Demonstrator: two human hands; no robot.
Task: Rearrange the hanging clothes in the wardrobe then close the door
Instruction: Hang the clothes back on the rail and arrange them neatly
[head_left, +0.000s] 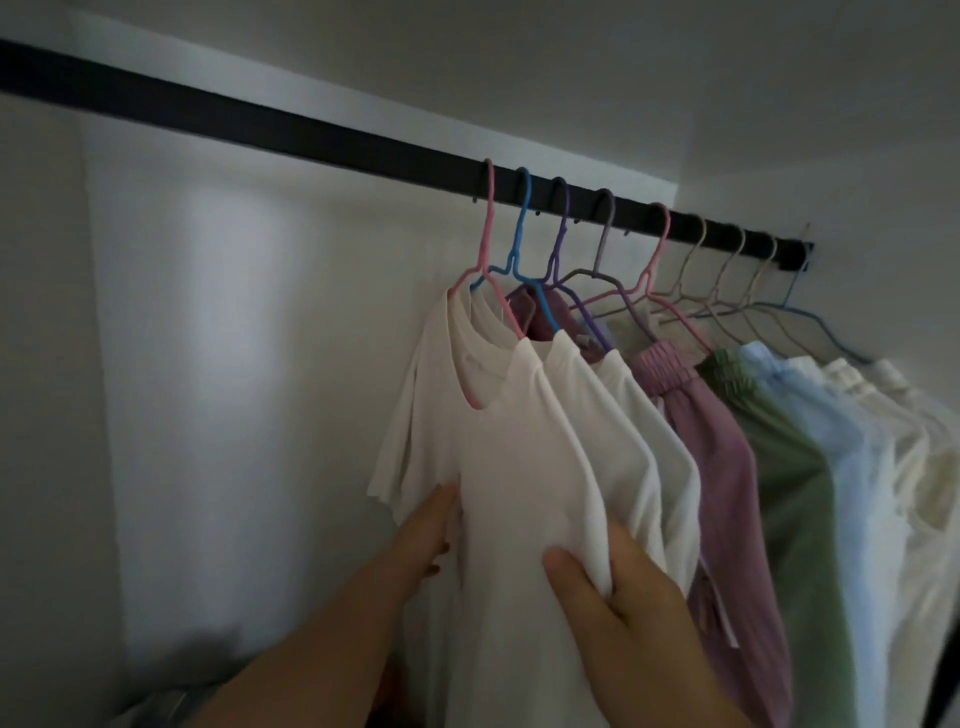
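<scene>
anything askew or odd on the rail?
Yes: the front white T-shirt sits crooked on its pink hanger, whose near arm pokes out through the neck opening. All the clothes crowd the right end of the black rail; its left half is bare.

The black rail (260, 111) is bare along its left stretch, open down to the back wall (234, 364). Toward its right end, hangers (602, 249) and packed garments (727, 467) block passage.
</scene>
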